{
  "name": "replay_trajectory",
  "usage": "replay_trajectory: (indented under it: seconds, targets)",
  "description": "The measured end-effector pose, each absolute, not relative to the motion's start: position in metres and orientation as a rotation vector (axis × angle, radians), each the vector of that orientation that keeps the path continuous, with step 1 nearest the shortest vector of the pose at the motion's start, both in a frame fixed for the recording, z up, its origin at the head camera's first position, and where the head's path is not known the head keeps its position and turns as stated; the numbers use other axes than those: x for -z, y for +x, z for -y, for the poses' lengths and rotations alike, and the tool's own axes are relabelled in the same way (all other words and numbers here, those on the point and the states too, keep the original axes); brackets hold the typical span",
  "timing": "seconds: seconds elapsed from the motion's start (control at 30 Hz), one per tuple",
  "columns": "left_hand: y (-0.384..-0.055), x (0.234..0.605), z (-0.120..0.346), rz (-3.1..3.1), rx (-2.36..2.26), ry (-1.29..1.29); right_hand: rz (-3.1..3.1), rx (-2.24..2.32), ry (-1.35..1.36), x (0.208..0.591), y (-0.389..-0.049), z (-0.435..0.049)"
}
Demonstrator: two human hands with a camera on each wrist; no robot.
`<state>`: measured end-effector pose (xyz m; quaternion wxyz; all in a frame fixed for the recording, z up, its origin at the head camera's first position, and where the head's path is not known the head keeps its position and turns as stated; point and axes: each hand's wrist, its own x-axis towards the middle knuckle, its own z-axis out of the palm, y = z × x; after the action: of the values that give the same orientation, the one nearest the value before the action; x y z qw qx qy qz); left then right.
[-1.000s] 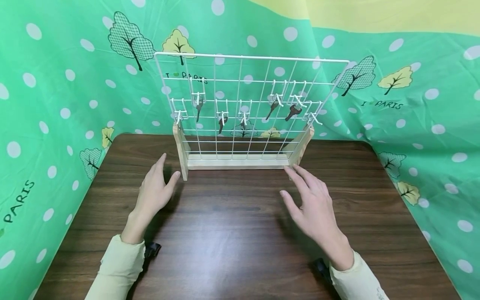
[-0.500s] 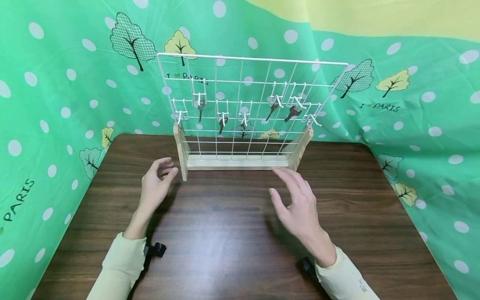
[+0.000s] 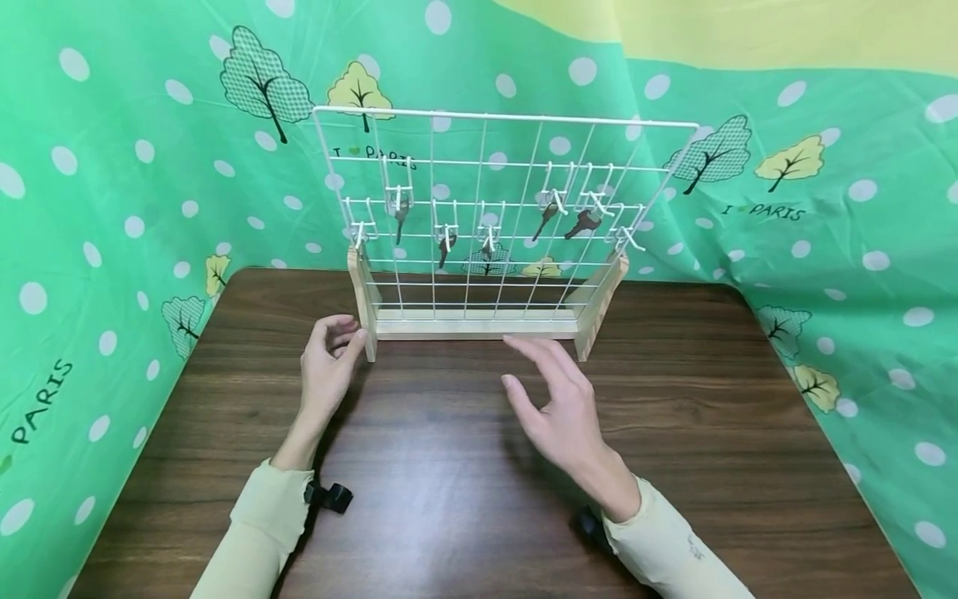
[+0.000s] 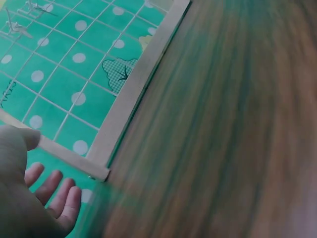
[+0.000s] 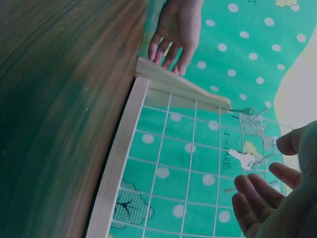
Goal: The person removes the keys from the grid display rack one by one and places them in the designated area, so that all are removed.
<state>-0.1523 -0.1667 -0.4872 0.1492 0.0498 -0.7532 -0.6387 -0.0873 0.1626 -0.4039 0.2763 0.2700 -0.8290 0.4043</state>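
Observation:
A white wire grid rack [image 3: 479, 162] stands upright in wooden side supports [image 3: 362, 304] on a wooden base bar [image 3: 475, 325]. Several dark keys hang from its white hooks, among them a key [image 3: 401, 220] at the upper left and a key [image 3: 584, 223] at the right. My left hand [image 3: 327, 370] is just outside the left support, fingers loosely bent and nothing held. Its thumb tip comes very close to the wood; whether they touch I cannot tell. My right hand [image 3: 561, 408] hovers in front of the base bar, fingers spread and holding nothing.
The rack stands toward the back of a dark wood-grain table [image 3: 419, 499]. Behind and beside it hangs a green dotted cloth [image 3: 823, 191] with printed trees. Black wrist camera mounts, such as the left mount [image 3: 329, 497], sit below the sleeves.
My right hand has moved left, away from the right support, along the rack's front. My left hand has shifted right toward the left support, its fingers bending more. The keys stay on their hooks.

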Motion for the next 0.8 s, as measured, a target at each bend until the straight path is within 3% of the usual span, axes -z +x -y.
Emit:
replay_trajectory:
  seconds: [0.8]
  targets:
    - [-0.161,0.505,0.159,1.792,2.115,0.106,2.081,-1.475,0.800,0.387,-0.114,-0.102]
